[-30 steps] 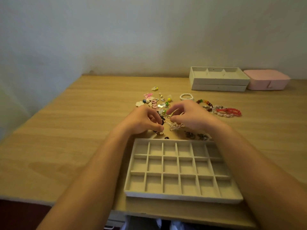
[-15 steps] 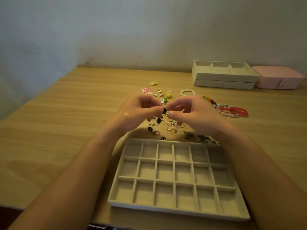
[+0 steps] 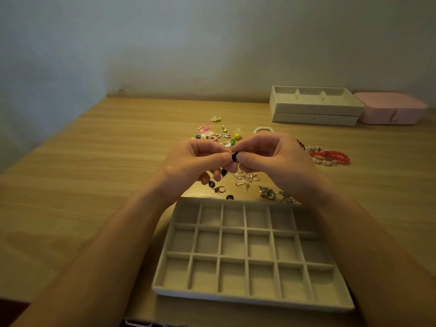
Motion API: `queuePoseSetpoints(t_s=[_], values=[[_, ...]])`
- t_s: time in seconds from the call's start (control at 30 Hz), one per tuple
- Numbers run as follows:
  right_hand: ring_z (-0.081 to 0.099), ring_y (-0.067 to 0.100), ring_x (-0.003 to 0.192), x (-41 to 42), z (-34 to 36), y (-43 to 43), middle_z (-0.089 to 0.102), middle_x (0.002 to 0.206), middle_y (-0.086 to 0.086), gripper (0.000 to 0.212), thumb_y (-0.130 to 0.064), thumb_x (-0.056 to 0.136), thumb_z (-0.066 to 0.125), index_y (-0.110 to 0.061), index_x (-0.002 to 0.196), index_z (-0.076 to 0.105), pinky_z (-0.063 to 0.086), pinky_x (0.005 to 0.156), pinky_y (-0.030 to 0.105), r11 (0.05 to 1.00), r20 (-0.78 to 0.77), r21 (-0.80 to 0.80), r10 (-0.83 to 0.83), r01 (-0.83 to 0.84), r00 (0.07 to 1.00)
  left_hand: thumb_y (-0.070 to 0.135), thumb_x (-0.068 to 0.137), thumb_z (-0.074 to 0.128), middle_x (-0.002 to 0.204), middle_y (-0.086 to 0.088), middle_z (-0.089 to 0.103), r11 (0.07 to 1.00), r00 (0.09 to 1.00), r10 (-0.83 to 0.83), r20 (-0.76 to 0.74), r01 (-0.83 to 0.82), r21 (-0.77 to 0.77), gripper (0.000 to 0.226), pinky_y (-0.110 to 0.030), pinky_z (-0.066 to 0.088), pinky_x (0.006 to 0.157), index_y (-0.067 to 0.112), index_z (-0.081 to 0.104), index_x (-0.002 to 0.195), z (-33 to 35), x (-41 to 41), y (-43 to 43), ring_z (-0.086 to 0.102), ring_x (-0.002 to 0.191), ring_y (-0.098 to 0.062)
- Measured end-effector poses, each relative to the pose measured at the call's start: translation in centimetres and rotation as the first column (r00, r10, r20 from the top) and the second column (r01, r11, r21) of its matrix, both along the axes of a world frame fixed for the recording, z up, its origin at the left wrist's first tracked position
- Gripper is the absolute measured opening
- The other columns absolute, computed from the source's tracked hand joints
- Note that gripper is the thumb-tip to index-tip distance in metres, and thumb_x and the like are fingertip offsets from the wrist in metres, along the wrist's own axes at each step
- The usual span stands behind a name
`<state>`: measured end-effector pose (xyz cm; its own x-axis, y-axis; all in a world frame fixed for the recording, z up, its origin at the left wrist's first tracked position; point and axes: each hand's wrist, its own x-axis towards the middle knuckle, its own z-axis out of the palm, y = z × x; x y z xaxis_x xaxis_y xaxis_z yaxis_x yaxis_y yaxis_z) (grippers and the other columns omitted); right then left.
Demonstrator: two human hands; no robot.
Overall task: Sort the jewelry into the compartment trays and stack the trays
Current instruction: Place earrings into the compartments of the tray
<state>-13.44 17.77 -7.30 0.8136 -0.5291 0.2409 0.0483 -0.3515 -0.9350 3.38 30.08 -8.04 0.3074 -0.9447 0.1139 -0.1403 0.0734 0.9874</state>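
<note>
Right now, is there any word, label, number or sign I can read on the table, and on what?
No readable text anywhere.
Black charms: pale marks, too small to read.
Black piece between left hand and right hand: nothing readable.
Trays, pink box: no print shows.

3 beige trays (image 3: 247, 297) (image 3: 316, 109) (image 3: 313, 119), 1 pink box (image 3: 391, 112), 2 hands (image 3: 195, 161) (image 3: 276, 159), 1 red bracelet (image 3: 335, 156)

Wooden table (image 3: 94, 185), pink box (image 3: 391, 110), pale wall (image 3: 212, 43)
</note>
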Motion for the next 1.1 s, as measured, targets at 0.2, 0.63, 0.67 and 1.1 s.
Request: queuePoseSetpoints(t_s=[0.2, 0.63, 0.67, 1.1], values=[[0.075, 0.021, 0.089, 0.0, 0.0, 0.3, 0.078, 0.094, 0.005, 0.018, -0.002, 0.088, 0.074, -0.008, 0.105, 0.076, 0.062, 0.079, 0.031, 1.000, 0.014, 0.010, -0.009, 0.009, 1.000, 0.030, 0.090, 0.066, 0.087, -0.015, 0.076, 1.000, 1.000, -0.015, 0.006, 0.015, 0.013, 0.021, -0.021, 0.039, 0.050, 0.012, 0.076, 0.092, -0.1, -0.1, 0.2, 0.056, 0.058, -0.013], [0.073, 0.016, 0.073, 0.6, 1.5, 0.4, 0.076, 0.078, 0.000, 0.005, -0.019, 0.090, 0.075, -0.016, 0.093, 0.078, 0.063, 0.068, 0.032, 0.973, -0.259, -0.231, -0.051, -0.010, 0.965, 0.017, 0.092, 0.069, 0.084, -0.005, 0.077, 0.995, 0.973, -0.024, 0.229, 0.001, 0.099, 0.009, -0.026, 0.040, 0.053, 0.012, 0.076, 0.095, 0.9, 0.5, 1.3, 0.058, 0.063, -0.012], [0.071, 0.013, 0.070, 0.8, 1.9, 0.6, 0.075, 0.077, -0.001, 0.004, -0.020, 0.090, 0.076, -0.018, 0.091, 0.078, 0.061, 0.066, 0.029, 0.970, -0.299, -0.244, -0.052, -0.024, 0.953, 0.022, 0.094, 0.067, 0.087, -0.002, 0.077, 0.992, 0.967, -0.030, 0.254, -0.002, 0.124, 0.011, -0.025, 0.041, 0.054, 0.016, 0.076, 0.097, 1.3, 0.8, 1.8, 0.059, 0.065, -0.011], [0.061, 0.006, 0.083, 5.1, -0.2, 7.2, 0.072, 0.083, -0.013, 0.007, -0.036, 0.085, 0.080, -0.029, 0.086, 0.082, 0.052, 0.072, 0.029, 0.905, -0.538, -0.406, -0.124, -0.128, 0.834, 0.021, 0.090, 0.067, 0.062, 0.005, 0.067, 0.878, 0.896, 0.093, 0.433, -0.280, 0.390, 0.009, -0.013, 0.036, 0.041, 0.017, 0.074, 0.086, 0.3, 2.5, 6.4, 0.055, 0.048, -0.006]])
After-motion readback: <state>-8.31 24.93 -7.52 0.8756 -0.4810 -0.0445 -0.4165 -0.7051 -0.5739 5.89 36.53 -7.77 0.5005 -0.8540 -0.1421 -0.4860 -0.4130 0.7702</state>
